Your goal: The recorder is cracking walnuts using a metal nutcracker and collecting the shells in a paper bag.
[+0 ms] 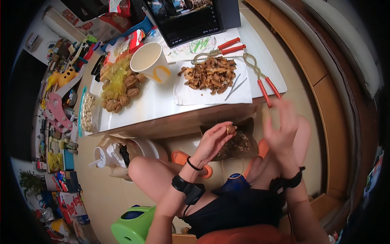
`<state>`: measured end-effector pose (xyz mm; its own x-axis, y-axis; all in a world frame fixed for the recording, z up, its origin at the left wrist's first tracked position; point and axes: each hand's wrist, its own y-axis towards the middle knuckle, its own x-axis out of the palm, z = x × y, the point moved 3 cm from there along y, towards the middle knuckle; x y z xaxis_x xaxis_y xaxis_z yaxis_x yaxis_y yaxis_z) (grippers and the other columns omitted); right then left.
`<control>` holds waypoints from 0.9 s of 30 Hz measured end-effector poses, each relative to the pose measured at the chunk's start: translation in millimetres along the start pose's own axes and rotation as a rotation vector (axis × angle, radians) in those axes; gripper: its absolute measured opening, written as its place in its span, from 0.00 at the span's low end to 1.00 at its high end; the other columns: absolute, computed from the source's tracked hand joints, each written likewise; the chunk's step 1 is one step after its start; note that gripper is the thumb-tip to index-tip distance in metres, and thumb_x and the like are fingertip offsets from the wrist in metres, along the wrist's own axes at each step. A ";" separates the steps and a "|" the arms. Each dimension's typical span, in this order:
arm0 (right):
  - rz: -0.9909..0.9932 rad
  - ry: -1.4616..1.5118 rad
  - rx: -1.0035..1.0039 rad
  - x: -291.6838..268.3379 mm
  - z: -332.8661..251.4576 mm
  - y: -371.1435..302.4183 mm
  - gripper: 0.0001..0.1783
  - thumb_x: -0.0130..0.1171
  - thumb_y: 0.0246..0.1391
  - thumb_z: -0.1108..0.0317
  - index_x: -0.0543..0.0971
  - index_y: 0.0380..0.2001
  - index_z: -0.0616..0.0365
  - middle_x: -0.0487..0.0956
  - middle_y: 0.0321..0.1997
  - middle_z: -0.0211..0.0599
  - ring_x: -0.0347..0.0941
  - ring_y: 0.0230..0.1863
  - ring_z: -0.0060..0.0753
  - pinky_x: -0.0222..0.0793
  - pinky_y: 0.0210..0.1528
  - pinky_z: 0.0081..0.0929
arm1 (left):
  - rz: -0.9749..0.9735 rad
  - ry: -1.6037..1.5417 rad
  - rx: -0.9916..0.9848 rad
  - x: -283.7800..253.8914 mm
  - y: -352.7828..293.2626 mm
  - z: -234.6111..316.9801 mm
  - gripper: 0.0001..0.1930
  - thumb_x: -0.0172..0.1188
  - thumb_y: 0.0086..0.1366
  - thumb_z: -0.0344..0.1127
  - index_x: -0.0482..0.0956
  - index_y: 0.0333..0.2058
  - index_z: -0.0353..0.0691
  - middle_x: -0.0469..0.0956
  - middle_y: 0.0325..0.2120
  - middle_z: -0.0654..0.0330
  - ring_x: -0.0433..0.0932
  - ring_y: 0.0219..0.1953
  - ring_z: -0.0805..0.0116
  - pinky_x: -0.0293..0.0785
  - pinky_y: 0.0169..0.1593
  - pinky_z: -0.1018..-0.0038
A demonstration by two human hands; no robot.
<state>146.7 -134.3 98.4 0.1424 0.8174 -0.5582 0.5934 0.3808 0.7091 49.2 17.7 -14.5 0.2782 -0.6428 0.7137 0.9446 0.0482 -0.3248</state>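
Observation:
My left hand (211, 142) pinches a brown walnut (231, 129) between thumb and fingertips, over a bag of shells (237, 146) on the floor. My right hand (281, 130) is raised by the table's right corner, smeared by motion. Its fingers look stretched apart with nothing seen between them. Just beyond its fingertips are the red handles of a nutcracker (263, 77), which lies on the table's right edge. A second red-handled nutcracker (221, 51) lies behind a heap of walnut kernels (211, 75) on white paper (191, 97). Two thin metal picks (235, 86) rest beside the kernels.
On the white table (150, 101) stand a paper cup (150, 61), whole walnuts in a yellow net (120, 87), a zip bag of pale nuts (87, 110) and a tablet (185, 20). A waste bag (115, 156) and a green stool (132, 227) are at left.

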 end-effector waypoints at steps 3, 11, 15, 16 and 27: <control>-0.067 -0.184 0.083 -5.8 15.4 27.2 0.18 0.56 0.38 0.72 0.69 0.36 0.67 0.68 0.30 0.47 0.67 0.31 0.49 0.66 0.35 0.37 | 0.027 0.116 0.084 4.0 4.1 -4.9 0.15 0.53 0.60 0.31 0.69 0.45 0.33 0.73 0.37 0.60 0.72 0.41 0.73 0.69 0.48 0.79; -0.403 -0.044 0.609 -5.5 47.6 62.4 0.18 0.51 0.43 0.59 0.68 0.26 0.68 0.68 0.18 0.46 0.68 0.24 0.43 0.63 0.29 0.34 | -0.038 0.116 0.053 -0.2 -1.1 0.3 0.14 0.47 0.63 0.36 0.69 0.45 0.34 0.72 0.40 0.55 0.71 0.41 0.71 0.66 0.51 0.75; -0.302 0.659 0.842 -23.4 86.9 19.5 0.14 0.45 0.49 0.62 0.71 0.23 0.63 0.66 0.14 0.29 0.60 0.13 0.19 0.57 0.15 0.20 | -0.099 -0.022 0.118 10.2 -1.4 7.5 0.16 0.43 0.65 0.34 0.66 0.47 0.30 0.71 0.41 0.54 0.70 0.42 0.68 0.67 0.50 0.75; -0.261 0.805 0.911 -25.0 65.3 10.7 0.12 0.44 0.50 0.63 0.71 0.23 0.59 0.63 0.13 0.22 0.54 0.10 0.13 0.48 0.12 0.14 | -0.107 -0.043 0.096 5.8 -2.4 8.9 0.16 0.42 0.65 0.34 0.66 0.47 0.30 0.71 0.41 0.54 0.70 0.42 0.68 0.67 0.49 0.75; -0.790 0.585 0.760 0.2 8.6 -95.3 0.16 0.61 0.43 0.63 0.67 0.22 0.63 0.59 0.17 0.24 0.52 0.20 0.16 0.51 0.20 0.18 | -0.187 -0.053 -0.022 16.0 -9.7 2.9 0.20 0.37 0.66 0.51 0.68 0.39 0.40 0.64 0.23 0.66 0.59 0.21 0.77 0.60 0.29 0.80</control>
<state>97.0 -174.2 27.0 -0.7212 0.6223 -0.3045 0.6919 0.6690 -0.2716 44.9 9.1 1.9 0.1080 -0.5980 0.7942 0.9768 -0.0849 -0.1968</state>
